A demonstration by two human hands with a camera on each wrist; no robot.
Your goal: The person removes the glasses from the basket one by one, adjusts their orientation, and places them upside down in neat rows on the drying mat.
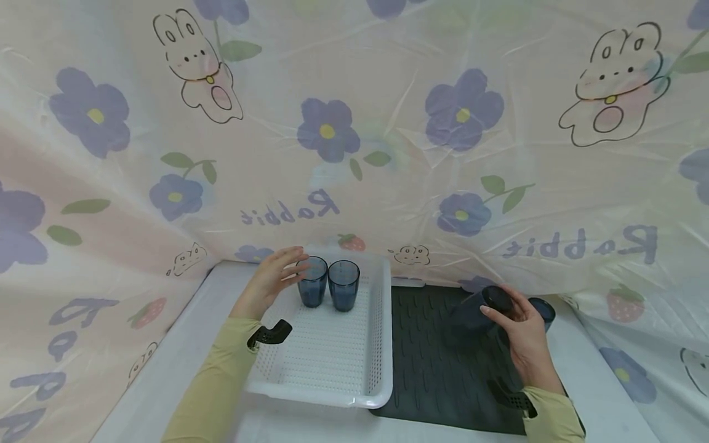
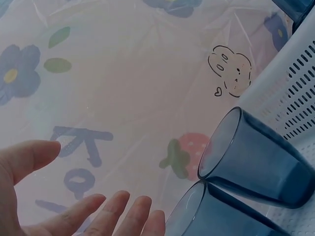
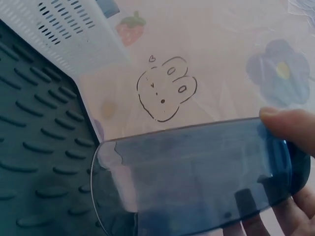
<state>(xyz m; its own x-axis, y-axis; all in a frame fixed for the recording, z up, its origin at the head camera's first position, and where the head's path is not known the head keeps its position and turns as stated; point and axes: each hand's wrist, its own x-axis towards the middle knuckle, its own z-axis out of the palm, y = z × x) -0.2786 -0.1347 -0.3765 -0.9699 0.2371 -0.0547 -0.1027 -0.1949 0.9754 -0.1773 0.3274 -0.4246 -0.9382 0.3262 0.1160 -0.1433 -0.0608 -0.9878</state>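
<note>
My right hand [image 1: 527, 332] grips a blue glass [image 3: 197, 172] near its base, thumb on one side and fingers on the other. That glass is tipped on its side over the dark ribbed mat [image 1: 437, 375], its rim toward the left. Another dark blue glass [image 1: 545, 309] shows partly behind the right hand. Two blue glasses [image 1: 344, 286] stand upright side by side at the back of the white plastic basket [image 1: 383, 363]. My left hand [image 1: 271, 280] is beside the left one of them, fingers extended and overlapping it in the head view; the left wrist view shows nothing held.
The basket has perforated walls and stands left of the mat, its right side along the mat's edge. Both are on a white table [image 1: 299, 424]. A patterned plastic sheet [image 1: 388, 172] with rabbits and flowers hangs close behind and along both sides.
</note>
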